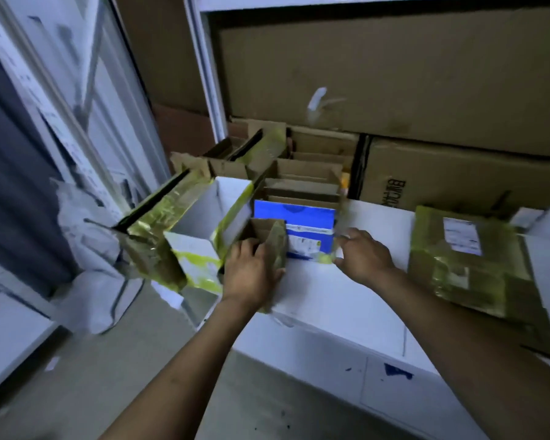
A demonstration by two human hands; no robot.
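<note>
The left hand (251, 271) grips the small open cardboard box (262, 239), with its fingers curled over the near wall and the thumb on the taped side. The right hand (364, 257), narrowly open, pinches the right end of the blue box (299, 222). Both boxes stand touching at the far left edge of the white tabletop (346, 300).

Two bare hands are in view: one left hand (251, 271) and one right hand (362, 255). One white table (346, 300) carries one blue box (299, 217), one small brown carton (264, 230) and one taped parcel (458, 268) with one white label (461, 236). One open white box (210, 204) stands at the left. Two large closed cartons (394, 74) are stacked behind. The open brown cartons (302, 173) in the row are too jumbled to count.
</note>
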